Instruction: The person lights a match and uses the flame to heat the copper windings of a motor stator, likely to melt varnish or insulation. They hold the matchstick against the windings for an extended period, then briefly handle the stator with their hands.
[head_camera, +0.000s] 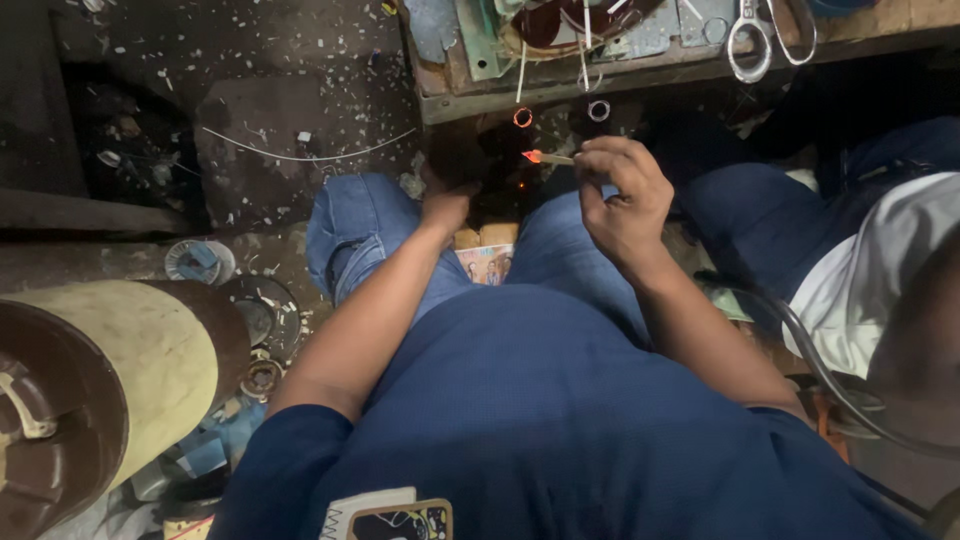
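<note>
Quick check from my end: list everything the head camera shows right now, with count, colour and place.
Thin rod with glowing orange tip: one, pale, held between the knees.
Small glowing ring: one, orange, just above the rod tip.
Small metal ring: one, grey, under the bench edge.
Steel scissors: one pair, silver, on the wooden bench at top right.
Large cylindrical drum: one, cream and brown, lower left.
Round metal discs: several, grey, floor beside the drum.
Second person's white sleeve: one, right edge.
Left hand: on a dark object between the knees.
Right hand: pinching the rod.
</note>
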